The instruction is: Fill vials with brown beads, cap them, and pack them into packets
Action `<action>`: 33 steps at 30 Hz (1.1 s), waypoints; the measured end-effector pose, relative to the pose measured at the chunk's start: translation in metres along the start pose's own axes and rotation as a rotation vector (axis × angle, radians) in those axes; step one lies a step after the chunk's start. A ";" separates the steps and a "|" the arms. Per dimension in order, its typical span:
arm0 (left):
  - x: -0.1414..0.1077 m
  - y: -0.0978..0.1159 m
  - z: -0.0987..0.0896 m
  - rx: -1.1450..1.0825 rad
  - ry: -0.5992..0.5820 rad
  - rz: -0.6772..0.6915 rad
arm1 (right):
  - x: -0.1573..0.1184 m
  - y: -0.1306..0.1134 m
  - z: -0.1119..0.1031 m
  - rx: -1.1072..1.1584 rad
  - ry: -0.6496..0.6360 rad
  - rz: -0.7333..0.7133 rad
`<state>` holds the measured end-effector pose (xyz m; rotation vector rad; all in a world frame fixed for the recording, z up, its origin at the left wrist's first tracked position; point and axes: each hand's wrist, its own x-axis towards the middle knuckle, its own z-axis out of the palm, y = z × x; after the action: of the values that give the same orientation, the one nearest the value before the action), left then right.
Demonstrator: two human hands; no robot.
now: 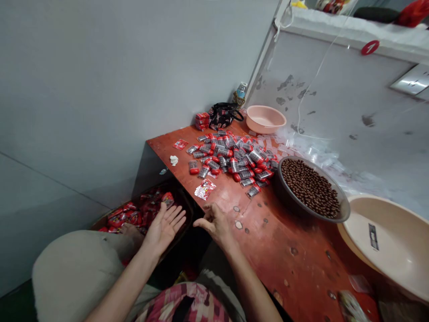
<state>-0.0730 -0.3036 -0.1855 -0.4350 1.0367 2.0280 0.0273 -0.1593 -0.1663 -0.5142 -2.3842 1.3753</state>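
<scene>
My left hand (166, 226) is open, palm up and fingers stretched, with nothing in it. It hovers over a box beside the table that holds many shiny red packets (129, 217); one red packet (168, 199) shows just beyond its fingertips. My right hand (217, 225) is at the table's front edge, thumb apart and fingers loosely bent, and I see nothing in it. Flat red-and-white printed wrappers (205, 189) lie just beyond it on the table. Farther back spreads a heap of small clear containers with red ends (234, 154) and dark contents.
On the red table (268, 241) stand a grey basin of brown balls (310, 188), a cream basin (398, 241) and a pink basin (266, 117). Clear plastic pieces (321, 154) lie along the wall. A black flowered bag (221, 117) and red boxes (202, 120) sit at the back corner.
</scene>
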 end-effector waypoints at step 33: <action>0.012 -0.013 0.068 0.593 -0.314 0.155 | 0.041 0.008 -0.045 0.685 -0.093 0.275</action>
<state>-0.0671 -0.2391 -0.1588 0.2721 1.4235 1.7291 0.0133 -0.1033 -0.1475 -0.5921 -1.7669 2.2348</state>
